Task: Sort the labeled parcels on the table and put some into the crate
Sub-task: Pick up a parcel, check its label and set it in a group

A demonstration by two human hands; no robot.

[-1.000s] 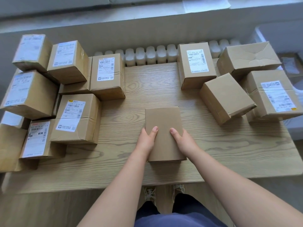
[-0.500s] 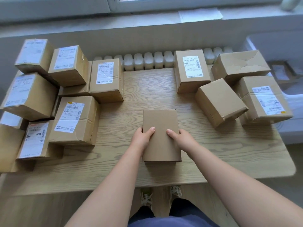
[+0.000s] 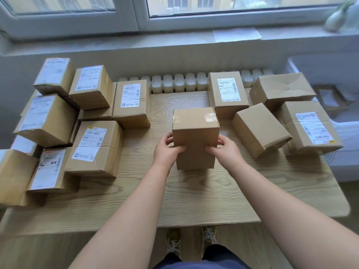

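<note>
One plain brown cardboard parcel [image 3: 195,136] stands on end near the middle of the pale wood-grain worktop [image 3: 194,195], and whether its lower edge rests on the wood or hangs just above it we cannot tell. We see no label on the broad face turned toward us, only a strip of clear tape [image 3: 210,116] across the upper face, so we judge the step in hand to be turning the parcel until its label shows. To do that well we would roll it slowly about its long axis, keep it low over the bare wood, and read each face before choosing a side; the box looks light and stiff, so firm pressure at the edges should be enough without denting the card. Our left grip [image 3: 167,150] clasps the parcel's left edge, thumb across the near face and fingers wrapped round the side, and our right grip [image 3: 223,149] mirrors it on the right edge; both forearms reach in from below, wrists level. Just behind and beside the parcel on the right sit a tall labelled carton [image 3: 228,94] and a tilted carton [image 3: 260,131] showing no label; apart on the left is a stacked cluster of white-labelled cartons [image 3: 93,146]. A pale blurred tub [image 3: 330,65] past the worktop's right edge may be the crate.
</note>
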